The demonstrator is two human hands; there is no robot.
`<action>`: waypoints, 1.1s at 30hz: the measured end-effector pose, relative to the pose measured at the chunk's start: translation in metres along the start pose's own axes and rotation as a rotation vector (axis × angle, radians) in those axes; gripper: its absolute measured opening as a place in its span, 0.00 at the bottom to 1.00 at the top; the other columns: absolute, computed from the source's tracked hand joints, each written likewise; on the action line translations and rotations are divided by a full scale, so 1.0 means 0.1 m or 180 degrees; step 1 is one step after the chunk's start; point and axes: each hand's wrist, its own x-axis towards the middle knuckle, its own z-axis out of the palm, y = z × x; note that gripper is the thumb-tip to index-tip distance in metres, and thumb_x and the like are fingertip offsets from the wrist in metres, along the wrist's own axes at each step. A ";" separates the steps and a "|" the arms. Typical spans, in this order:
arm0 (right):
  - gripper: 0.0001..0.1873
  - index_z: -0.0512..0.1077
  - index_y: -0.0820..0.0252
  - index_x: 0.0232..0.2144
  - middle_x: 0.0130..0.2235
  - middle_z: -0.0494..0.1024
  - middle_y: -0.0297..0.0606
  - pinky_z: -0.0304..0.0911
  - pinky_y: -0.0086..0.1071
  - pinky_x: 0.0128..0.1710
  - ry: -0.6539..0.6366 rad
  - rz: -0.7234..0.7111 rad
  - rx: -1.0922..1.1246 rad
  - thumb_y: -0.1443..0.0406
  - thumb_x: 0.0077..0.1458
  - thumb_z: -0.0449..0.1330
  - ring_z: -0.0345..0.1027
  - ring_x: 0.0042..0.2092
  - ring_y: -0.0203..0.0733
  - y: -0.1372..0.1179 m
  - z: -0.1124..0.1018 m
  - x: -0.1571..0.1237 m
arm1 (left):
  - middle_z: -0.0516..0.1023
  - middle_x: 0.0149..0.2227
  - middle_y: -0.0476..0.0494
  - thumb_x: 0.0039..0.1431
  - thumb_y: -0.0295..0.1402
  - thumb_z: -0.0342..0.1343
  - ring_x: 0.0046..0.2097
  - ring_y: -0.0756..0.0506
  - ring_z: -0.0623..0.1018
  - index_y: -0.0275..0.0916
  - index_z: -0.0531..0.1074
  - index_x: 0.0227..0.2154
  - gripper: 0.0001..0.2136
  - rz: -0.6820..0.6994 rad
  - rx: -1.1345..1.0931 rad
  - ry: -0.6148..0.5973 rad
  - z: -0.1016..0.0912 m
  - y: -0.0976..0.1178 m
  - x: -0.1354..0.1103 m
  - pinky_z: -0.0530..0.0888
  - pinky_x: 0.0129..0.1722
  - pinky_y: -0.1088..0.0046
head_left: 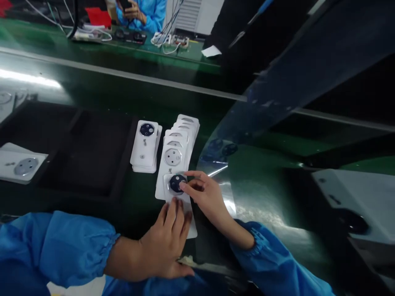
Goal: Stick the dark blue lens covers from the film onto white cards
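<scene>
A white phone back cover (189,222) lies in front of me, overlapping the lower end of a fanned row of similar covers (173,158). My left hand (166,238) rests on it with fingers stretched flat over its middle. At its upper end is a dark octagonal camera lens plate (177,183) with round holes. My right hand (206,195) has its thumb on the plate's right side and its index finger at the upper edge. Whether the plate is seated flat or slightly raised I cannot tell. Part of the cover is hidden under my left fingers.
Left of the row is a small stack of white covers (145,148), the top one with a dark lens plate. A black divided tray (83,152) holds more covers (18,164) at the left. Clear plastic film (230,193) hangs at right. Across the bench, another person's hands (135,11) hold a dark object.
</scene>
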 end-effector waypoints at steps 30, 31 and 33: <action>0.16 0.75 0.57 0.44 0.27 0.78 0.31 0.66 0.34 0.31 0.0155 -0.0190 -0.0458 0.58 0.54 0.67 0.71 0.28 0.39 0.07 0.05 -0.07 | 0.66 0.61 0.13 0.55 0.70 0.42 0.62 0.19 0.67 0.19 0.63 0.61 0.53 0.0029 0.0051 -0.0047 0.01 -0.01 0.03 0.62 0.59 0.46; 0.16 0.75 0.57 0.44 0.27 0.78 0.32 0.67 0.34 0.31 0.0160 -0.0197 -0.0478 0.59 0.54 0.67 0.71 0.29 0.39 0.06 0.05 -0.07 | 0.66 0.61 0.13 0.55 0.70 0.42 0.62 0.19 0.67 0.19 0.63 0.62 0.53 0.0029 0.0051 -0.0047 0.02 -0.01 0.03 0.61 0.59 0.46; 0.16 0.75 0.57 0.44 0.27 0.79 0.32 0.67 0.34 0.32 0.0177 -0.0205 -0.0544 0.59 0.54 0.67 0.72 0.29 0.39 0.06 0.05 -0.08 | 0.66 0.61 0.12 0.55 0.70 0.42 0.62 0.19 0.67 0.18 0.62 0.62 0.53 0.0037 0.0046 -0.0042 0.02 -0.01 0.02 0.61 0.60 0.46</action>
